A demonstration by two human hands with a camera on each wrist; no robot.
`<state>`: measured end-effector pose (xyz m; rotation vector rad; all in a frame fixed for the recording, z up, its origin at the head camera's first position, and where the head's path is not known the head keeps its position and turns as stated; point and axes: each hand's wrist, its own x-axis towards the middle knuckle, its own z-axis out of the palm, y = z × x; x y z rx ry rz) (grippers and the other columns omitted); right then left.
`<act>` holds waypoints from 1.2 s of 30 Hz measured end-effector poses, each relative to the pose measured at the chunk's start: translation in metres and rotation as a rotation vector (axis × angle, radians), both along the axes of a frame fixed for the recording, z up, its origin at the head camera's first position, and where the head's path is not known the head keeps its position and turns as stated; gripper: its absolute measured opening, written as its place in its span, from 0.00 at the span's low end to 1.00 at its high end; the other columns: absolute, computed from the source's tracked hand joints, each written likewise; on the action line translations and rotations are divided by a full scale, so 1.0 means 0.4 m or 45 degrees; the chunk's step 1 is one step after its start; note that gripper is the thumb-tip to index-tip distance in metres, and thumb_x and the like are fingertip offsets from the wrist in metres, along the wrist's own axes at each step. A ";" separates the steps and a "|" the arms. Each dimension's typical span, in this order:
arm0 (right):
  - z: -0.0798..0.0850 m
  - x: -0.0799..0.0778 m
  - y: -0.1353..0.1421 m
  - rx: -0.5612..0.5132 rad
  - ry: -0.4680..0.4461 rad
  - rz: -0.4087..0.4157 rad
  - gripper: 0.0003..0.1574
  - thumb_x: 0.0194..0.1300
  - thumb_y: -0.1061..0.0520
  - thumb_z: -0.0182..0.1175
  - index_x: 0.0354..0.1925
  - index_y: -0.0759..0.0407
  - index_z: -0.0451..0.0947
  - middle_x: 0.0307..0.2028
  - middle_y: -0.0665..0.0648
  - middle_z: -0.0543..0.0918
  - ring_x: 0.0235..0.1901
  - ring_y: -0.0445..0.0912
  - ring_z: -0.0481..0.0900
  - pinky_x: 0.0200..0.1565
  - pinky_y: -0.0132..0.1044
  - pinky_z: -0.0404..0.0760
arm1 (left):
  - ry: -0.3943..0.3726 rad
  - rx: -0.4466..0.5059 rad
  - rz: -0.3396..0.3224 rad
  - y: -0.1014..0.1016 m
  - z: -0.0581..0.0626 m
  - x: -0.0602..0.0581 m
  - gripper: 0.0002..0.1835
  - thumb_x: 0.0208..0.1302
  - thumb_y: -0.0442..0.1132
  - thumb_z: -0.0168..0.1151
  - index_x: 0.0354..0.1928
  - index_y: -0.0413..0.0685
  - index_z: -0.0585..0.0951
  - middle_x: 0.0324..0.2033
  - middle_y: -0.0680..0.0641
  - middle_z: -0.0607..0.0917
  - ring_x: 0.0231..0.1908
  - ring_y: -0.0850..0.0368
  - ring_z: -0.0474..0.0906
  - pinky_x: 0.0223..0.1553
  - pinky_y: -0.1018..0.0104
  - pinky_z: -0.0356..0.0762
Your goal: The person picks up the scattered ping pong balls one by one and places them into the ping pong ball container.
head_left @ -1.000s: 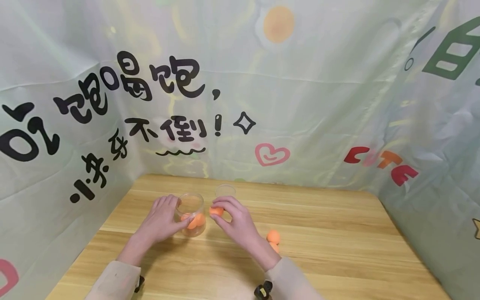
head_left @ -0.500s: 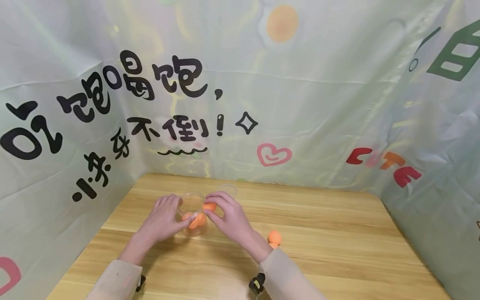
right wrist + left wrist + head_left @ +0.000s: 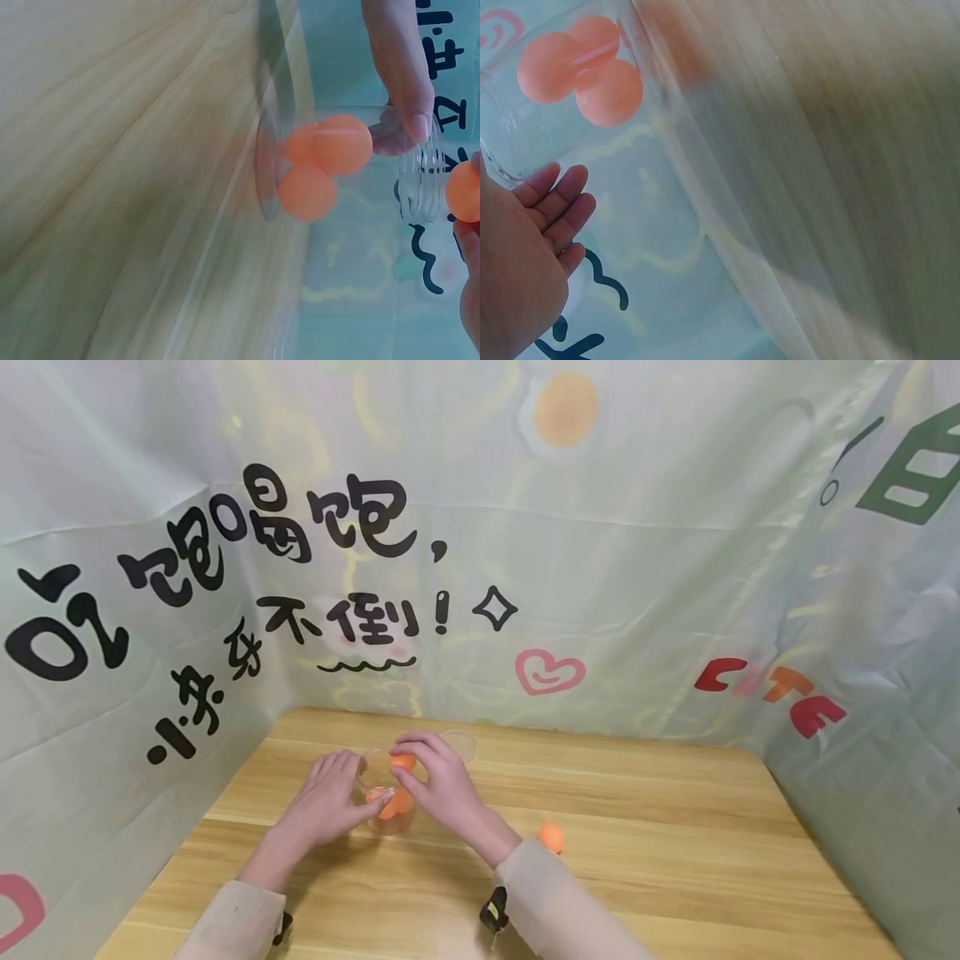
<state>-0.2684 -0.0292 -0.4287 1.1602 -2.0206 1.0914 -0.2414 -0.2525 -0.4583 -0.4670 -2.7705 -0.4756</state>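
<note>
A clear plastic jar (image 3: pixel 389 823) with a threaded rim stands on the table, with three orange ping-pong balls (image 3: pixel 343 145) inside, seen through its wall. My left hand (image 3: pixel 324 799) grips the jar near its rim, thumb on the near side and fingers round the far side. In the left wrist view the fingers (image 3: pixel 568 214) show beside the rim. My right hand (image 3: pixel 442 781) pinches another orange ball (image 3: pixel 465 191) between thumb and fingers, right at the jar's mouth. The right hand covers part of the rim in the head view.
A clear round lid (image 3: pixel 461 744) lies on the wooden table (image 3: pixel 660 827) behind my right hand. One loose orange ball (image 3: pixel 551 837) sits by my right sleeve (image 3: pixel 555 893), which covers the area beside it. A printed cloth (image 3: pixel 637 593) hangs round the table's back and sides.
My right hand has carried its ball leftward and slightly up, from beside the jar to its mouth. The right sleeve now hides most of the second loose ball. The left hand keeps its hold.
</note>
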 end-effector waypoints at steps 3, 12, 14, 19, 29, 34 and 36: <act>0.003 -0.003 -0.011 0.014 -0.009 0.017 0.14 0.65 0.63 0.72 0.48 0.63 0.84 0.52 0.61 0.84 0.56 0.52 0.83 0.63 0.35 0.78 | 0.008 -0.002 -0.004 0.000 -0.001 -0.001 0.34 0.63 0.64 0.68 0.50 0.38 0.77 0.43 0.46 0.77 0.52 0.42 0.73 0.66 0.39 0.63; -0.004 -0.001 -0.031 0.161 -0.042 -0.004 0.13 0.66 0.61 0.72 0.48 0.62 0.84 0.54 0.58 0.83 0.56 0.50 0.82 0.63 0.34 0.78 | 0.012 0.009 -0.009 0.002 0.001 -0.001 0.34 0.62 0.64 0.68 0.51 0.39 0.77 0.44 0.45 0.78 0.52 0.43 0.73 0.67 0.39 0.62; -0.005 0.001 -0.032 0.185 -0.054 -0.007 0.13 0.66 0.61 0.71 0.49 0.61 0.84 0.54 0.57 0.83 0.57 0.50 0.82 0.63 0.34 0.78 | 0.015 0.006 -0.009 0.003 0.002 0.000 0.34 0.62 0.64 0.68 0.50 0.39 0.77 0.44 0.45 0.78 0.52 0.43 0.73 0.67 0.39 0.62; -0.009 0.004 -0.032 0.196 -0.067 -0.009 0.13 0.67 0.61 0.71 0.49 0.60 0.84 0.55 0.57 0.82 0.57 0.50 0.81 0.62 0.34 0.78 | 0.019 0.009 -0.016 0.004 0.001 0.001 0.34 0.62 0.63 0.68 0.50 0.38 0.77 0.43 0.46 0.78 0.51 0.43 0.73 0.66 0.39 0.62; -0.010 0.004 -0.030 0.201 -0.069 -0.010 0.15 0.66 0.61 0.72 0.50 0.60 0.83 0.56 0.57 0.82 0.58 0.49 0.81 0.62 0.35 0.78 | 0.025 0.004 -0.008 0.001 -0.002 0.000 0.33 0.62 0.63 0.69 0.50 0.38 0.77 0.42 0.47 0.77 0.51 0.43 0.73 0.65 0.39 0.63; -0.013 0.005 -0.029 0.176 -0.042 -0.003 0.14 0.65 0.63 0.72 0.49 0.60 0.84 0.55 0.57 0.82 0.57 0.50 0.81 0.61 0.35 0.79 | 0.019 0.013 -0.001 -0.002 -0.004 0.000 0.35 0.64 0.66 0.65 0.50 0.39 0.77 0.42 0.47 0.78 0.51 0.43 0.73 0.66 0.39 0.62; -0.013 0.007 -0.027 0.166 -0.023 -0.002 0.14 0.64 0.63 0.73 0.49 0.60 0.84 0.55 0.57 0.82 0.57 0.50 0.81 0.60 0.35 0.80 | 0.017 0.018 0.001 -0.003 -0.005 0.001 0.35 0.65 0.67 0.64 0.50 0.39 0.77 0.43 0.46 0.78 0.51 0.43 0.74 0.67 0.39 0.62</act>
